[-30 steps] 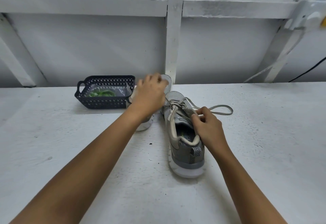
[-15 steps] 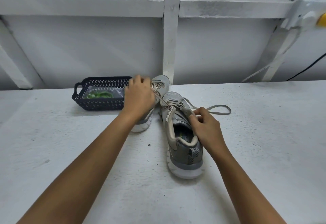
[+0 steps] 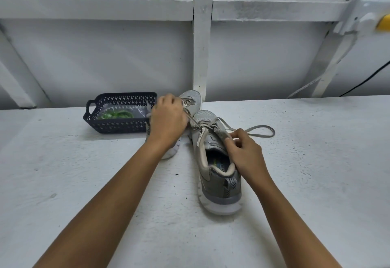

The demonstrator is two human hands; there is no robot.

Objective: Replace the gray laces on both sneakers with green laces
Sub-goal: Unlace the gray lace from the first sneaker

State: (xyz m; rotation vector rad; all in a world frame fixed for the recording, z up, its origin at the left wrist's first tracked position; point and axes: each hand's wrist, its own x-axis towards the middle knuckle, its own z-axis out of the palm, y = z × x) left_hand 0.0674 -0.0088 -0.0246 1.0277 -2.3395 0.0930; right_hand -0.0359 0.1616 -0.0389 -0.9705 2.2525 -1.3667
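**Fig. 1. Two hands at the lacing of a gray sneaker pair, seen from my head camera**

*Surface and room.* I look down on a white painted tabletop [image 3: 316, 193], rough and flecked with small dark specks. Behind it stands a pale wall [image 3: 105, 60] framed in white timber. A horizontal rail [image 3: 95, 7] crosses it near the top, and a vertical post [image 3: 202, 46] comes down to the table's back edge. A black cable [image 3: 369, 79] runs down the wall at far right. At back left sits a dark perforated basket [image 3: 118, 125] with a handle. The green laces [image 3: 118, 114] lie inside it, under something clear and glossy.

*Task objects.* The far sneaker [image 3: 191, 98] lies just beside the basket, toe toward the post, and is largely hidden by my hand. The near sneaker [image 3: 219, 185] stands at centre, heel toward me and toe by the far one. Its gray lace [image 3: 260, 131] is threaded in the upper eyelets, and one loop trails to the right on the table.

*Hands.* Both forearms are bare and reach in from the lower edge. The left hand [image 3: 168, 120] hovers over the far sneaker, knuckles up and fingers curled. A strand of gray lace runs from under its fingers to the near sneaker's eyelets. The right hand [image 3: 244, 153] rests at the near sneaker's right collar, thumb and forefinger pinched on the lace where the loop begins.
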